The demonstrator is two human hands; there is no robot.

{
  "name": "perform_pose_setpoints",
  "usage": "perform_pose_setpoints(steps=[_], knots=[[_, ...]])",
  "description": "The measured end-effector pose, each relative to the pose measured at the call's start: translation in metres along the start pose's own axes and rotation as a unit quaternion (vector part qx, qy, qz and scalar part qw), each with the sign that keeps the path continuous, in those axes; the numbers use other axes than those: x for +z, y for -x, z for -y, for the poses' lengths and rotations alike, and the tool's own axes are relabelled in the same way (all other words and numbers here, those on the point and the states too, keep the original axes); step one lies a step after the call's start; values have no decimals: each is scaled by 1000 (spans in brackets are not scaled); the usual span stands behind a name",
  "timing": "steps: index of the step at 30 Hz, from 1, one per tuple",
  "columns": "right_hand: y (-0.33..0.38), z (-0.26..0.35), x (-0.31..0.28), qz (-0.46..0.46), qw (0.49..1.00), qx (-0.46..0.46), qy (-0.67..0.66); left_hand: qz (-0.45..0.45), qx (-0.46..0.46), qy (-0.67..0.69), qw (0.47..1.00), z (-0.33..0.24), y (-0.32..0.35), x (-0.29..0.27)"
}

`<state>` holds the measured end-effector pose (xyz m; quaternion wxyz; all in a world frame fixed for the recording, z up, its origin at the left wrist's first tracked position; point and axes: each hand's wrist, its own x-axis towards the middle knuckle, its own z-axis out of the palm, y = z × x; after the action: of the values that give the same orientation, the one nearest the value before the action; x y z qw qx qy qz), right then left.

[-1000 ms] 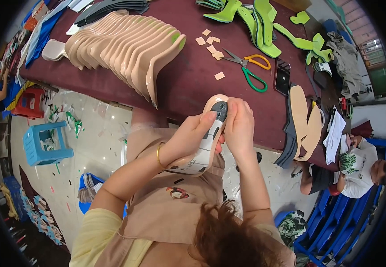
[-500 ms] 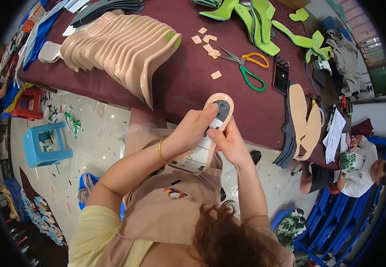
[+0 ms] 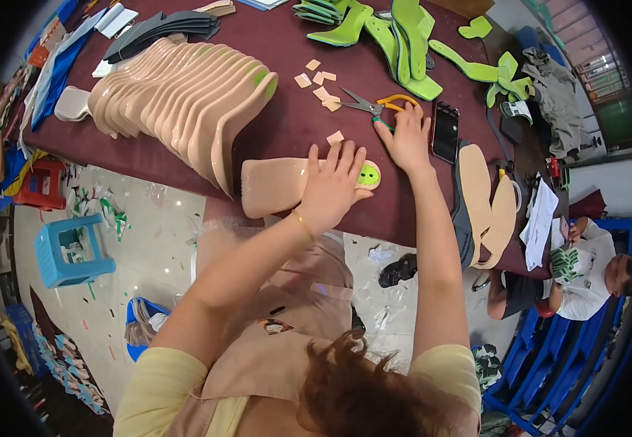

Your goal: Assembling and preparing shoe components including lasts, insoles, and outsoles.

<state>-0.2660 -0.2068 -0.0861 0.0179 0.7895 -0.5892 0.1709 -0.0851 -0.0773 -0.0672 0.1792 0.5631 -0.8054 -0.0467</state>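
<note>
At the lower left of the frame a blue stool (image 3: 68, 251) stands on the littered floor. Above it, in the upper left, a fanned stack of beige insoles (image 3: 185, 98) leans on the maroon worktop (image 3: 287, 124). Near the centre a single beige insole (image 3: 279, 186) lies flat at the worktop's near edge, with a green disc (image 3: 368, 175) at its right end. The left hand (image 3: 334, 186) lies open on that insole, fingers spread, its thumb just beside the disc. Small tan patches (image 3: 319, 80) are scattered above, and one sits just above the fingertips. Right of centre the right hand (image 3: 407, 138) reaches with fingers extended to the orange-handled scissors (image 3: 378, 105), touching the handles; a closed grip does not show. Just right of it lies a black phone (image 3: 445, 131). Green insoles (image 3: 403, 36) lie at the top, and more beige soles (image 3: 487, 204) at the right edge.
</note>
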Motion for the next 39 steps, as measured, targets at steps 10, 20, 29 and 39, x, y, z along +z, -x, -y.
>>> perform_pose_setpoints(steps=[10,20,29,39], knots=[[41,34,-35,-81,978,105,-158,-48,4,-3,999,-3,0,1],[81,66,-62,-229,562,254,-753,-56,2,-2,998,0,-5,3],[65,58,-43,-119,626,244,-731,-34,-9,12,999,-4,1,1],[64,86,-41,-94,731,176,-652,-83,-105,51,990,54,29,-114]])
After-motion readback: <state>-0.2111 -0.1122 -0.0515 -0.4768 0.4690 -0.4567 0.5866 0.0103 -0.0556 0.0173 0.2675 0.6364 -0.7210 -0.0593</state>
